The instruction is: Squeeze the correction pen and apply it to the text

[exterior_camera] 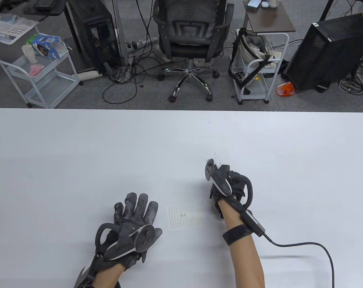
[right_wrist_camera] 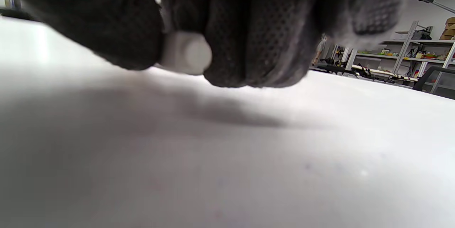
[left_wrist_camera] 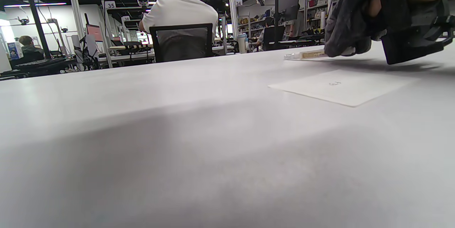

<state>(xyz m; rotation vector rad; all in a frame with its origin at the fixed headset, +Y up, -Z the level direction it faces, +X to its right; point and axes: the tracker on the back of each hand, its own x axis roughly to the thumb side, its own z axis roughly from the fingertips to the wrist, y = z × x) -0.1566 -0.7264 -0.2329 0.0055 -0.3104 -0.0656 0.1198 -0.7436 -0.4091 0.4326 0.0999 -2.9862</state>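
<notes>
A small sheet of lined paper (exterior_camera: 186, 215) with a short dark word (exterior_camera: 183, 214) lies on the white table (exterior_camera: 181, 144) between my hands. It also shows in the left wrist view (left_wrist_camera: 341, 86). My right hand (exterior_camera: 217, 207) is curled just right of the paper, and its fingers (right_wrist_camera: 256, 43) grip the correction pen by its white end (right_wrist_camera: 186, 55). In the left wrist view the pen (left_wrist_camera: 305, 55) lies low along the table, sticking out of my right hand (left_wrist_camera: 346, 39). My left hand (exterior_camera: 136, 210) rests flat and open on the table left of the paper, holding nothing.
A black cable (exterior_camera: 304, 244) runs from my right wrist across the table to the lower right. Beyond the far edge stand an office chair (exterior_camera: 189, 39), a white trolley (exterior_camera: 40, 75) and a rack (exterior_camera: 259, 66).
</notes>
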